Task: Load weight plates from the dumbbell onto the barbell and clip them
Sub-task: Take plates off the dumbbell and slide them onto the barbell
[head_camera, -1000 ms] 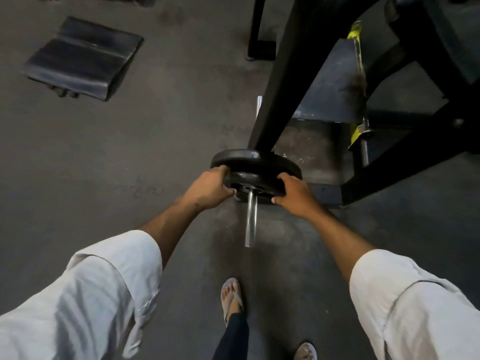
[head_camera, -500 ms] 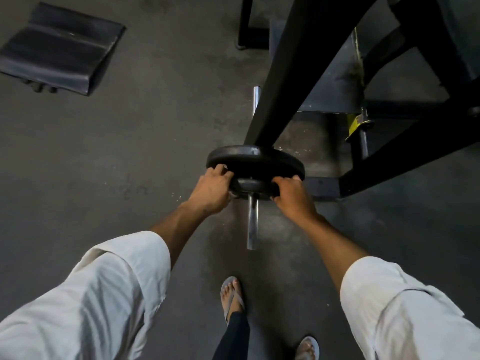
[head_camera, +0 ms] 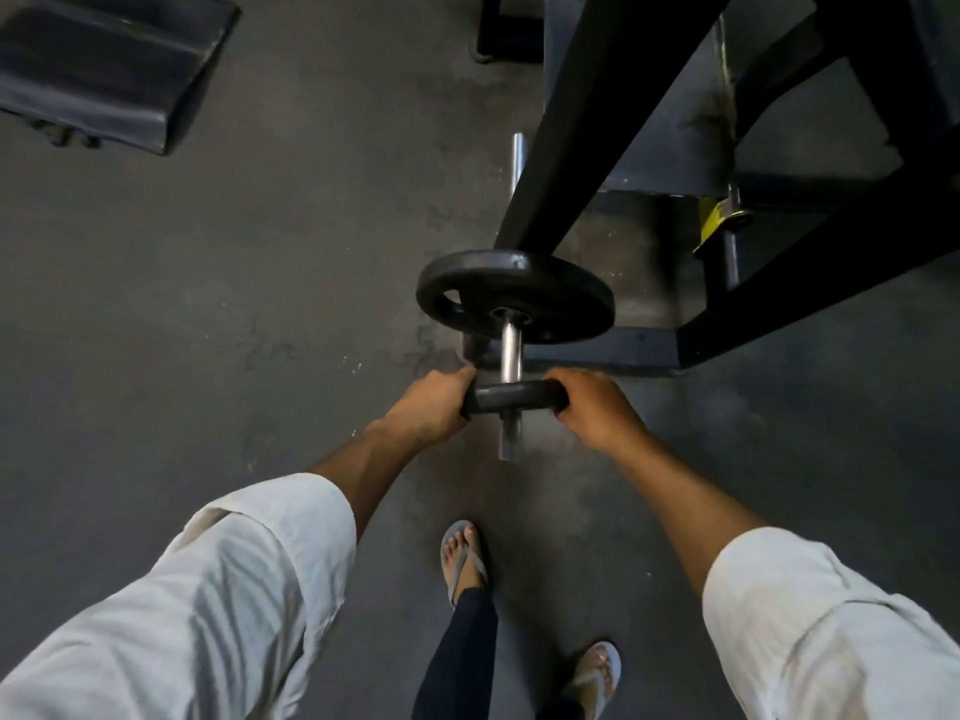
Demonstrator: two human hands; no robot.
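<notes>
Left hand and right hand gripping small plate on bar, large plate beyond, black frame overhead, pad far left

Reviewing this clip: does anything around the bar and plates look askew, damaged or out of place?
Nothing looks damaged or spilled. The left hand and right hand grip a small weight plate near the end of the steel bar, apart from the large plate. A black pad lies loose on the floor, upper left.
</notes>
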